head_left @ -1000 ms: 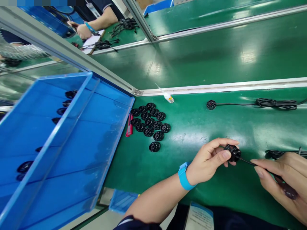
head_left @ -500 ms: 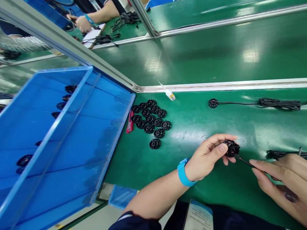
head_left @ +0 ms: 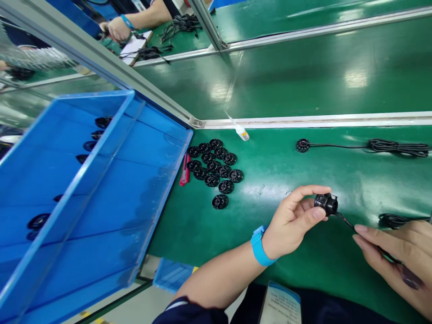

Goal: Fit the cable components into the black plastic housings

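Between the thumb and fingers of my left hand [head_left: 293, 219] is a small black round plastic part [head_left: 326, 204], turned with its side toward me. A thin black cable [head_left: 346, 220] runs out of its lower right side. My right hand [head_left: 401, 256] pinches that cable a short way from the part. Behind my right hand lies a coiled black cable [head_left: 393, 220], partly hidden by the fingers. Farther back on the green table, another round black part [head_left: 303, 145] is joined to a bundled black cable [head_left: 398, 147].
Several black round parts [head_left: 223, 171] lie in a cluster left of my hands. Beside them are a red utility knife [head_left: 185, 170] and a small white bottle [head_left: 241, 132]. A blue bin [head_left: 111, 202] stands at left. Across the metal frame, another person's hand [head_left: 119, 29] works.
My left hand has turned the black part so that its side now shows. My right hand still pinches the cable, having shifted slightly. The view has moved a little.
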A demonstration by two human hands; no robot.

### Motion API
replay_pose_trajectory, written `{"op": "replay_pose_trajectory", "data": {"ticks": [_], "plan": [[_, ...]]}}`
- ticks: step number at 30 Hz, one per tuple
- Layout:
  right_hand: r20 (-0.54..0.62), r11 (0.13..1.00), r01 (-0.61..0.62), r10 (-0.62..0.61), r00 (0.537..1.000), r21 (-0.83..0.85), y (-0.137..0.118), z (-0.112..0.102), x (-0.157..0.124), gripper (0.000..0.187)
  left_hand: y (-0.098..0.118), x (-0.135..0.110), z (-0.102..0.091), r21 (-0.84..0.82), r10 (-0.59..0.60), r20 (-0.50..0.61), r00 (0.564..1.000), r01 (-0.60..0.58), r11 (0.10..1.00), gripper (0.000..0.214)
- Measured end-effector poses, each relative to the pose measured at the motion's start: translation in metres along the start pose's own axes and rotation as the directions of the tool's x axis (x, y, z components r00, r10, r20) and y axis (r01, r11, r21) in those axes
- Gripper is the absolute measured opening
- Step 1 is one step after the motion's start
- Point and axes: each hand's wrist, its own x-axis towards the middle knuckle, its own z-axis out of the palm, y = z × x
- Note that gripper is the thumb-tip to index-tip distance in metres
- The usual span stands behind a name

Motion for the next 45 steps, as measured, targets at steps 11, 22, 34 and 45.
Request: {"op": "replay_pose_trajectory", "data": {"ticks": [11,22,34,45], "plan": [[-0.059,0.989,-0.013,0.004,0.998,-0.145,-0.001,0.001,0.005,0.041,-0.004,-0.006,-0.002,0.16,0.207,0.061,0.976,-0.215,0.964,0.03],[-0.058,0.991,-0.041,0.034,0.998,-0.128,-0.002,0.0,0.016,0.019,0.002,-0.004,-0.003,0.041,-0.142,0.111,0.984,0.138,0.99,0.039],[0.015,0.988,0.136,-0.135,0.991,-0.077,0.009,-0.004,-0.005,0.048,0.001,-0.002,-0.002,-0.007,-0.218,0.12,0.968,0.221,0.975,0.041],[0.008,0.996,0.022,-0.022,1.0,-0.084,0.003,-0.001,0.003,0.042,0.003,0.0,0.001,-0.019,-0.265,0.11,0.958,0.268,0.963,0.039]]}}
